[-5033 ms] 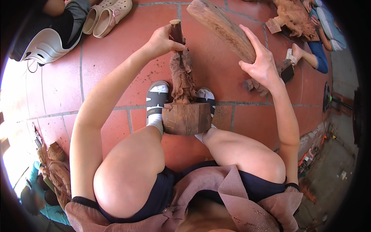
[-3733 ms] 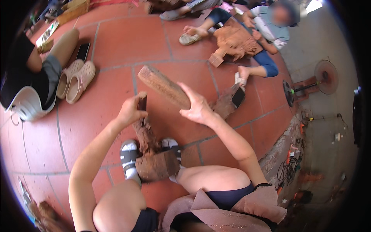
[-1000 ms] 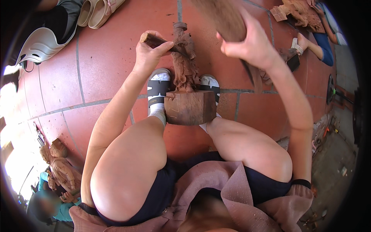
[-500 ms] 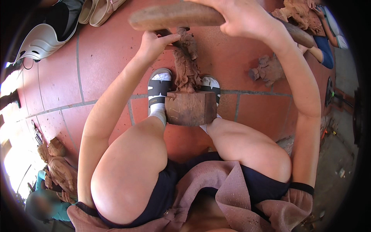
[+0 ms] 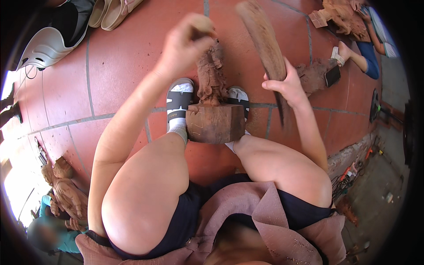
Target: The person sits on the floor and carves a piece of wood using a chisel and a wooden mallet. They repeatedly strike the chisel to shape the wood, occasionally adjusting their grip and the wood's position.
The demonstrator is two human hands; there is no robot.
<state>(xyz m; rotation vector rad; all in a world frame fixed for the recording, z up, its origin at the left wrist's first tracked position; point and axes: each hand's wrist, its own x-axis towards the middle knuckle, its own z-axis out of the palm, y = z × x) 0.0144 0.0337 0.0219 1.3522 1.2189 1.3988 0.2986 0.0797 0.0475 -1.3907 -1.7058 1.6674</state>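
Note:
A carved wooden figure (image 5: 211, 81) on a thick angular wooden block (image 5: 215, 123) stands between my feet, its base close to my shins. My left hand (image 5: 187, 44) is curled and blurred by motion at the top of the figure. What its fingers close on, if anything, I cannot make out. To the right of the figure, my right hand (image 5: 287, 86) grips a long, slightly curved wooden club (image 5: 265, 37). The club is tilted, its thick end up and away from me and its darker end blurred below the hand.
Another carved piece (image 5: 313, 75) lies on the red tiles (image 5: 119, 75) at the right, by a person's sandalled foot (image 5: 342, 53). More carvings (image 5: 346, 17) are at the far right and lower left (image 5: 70, 196), where people sit. A grey plastic chair (image 5: 48, 46) stands far left.
The wooden club has swung from lying across the figure's top to a steep tilt at the right. My right hand has come down and nearer; my left hand has curled at the figure's top.

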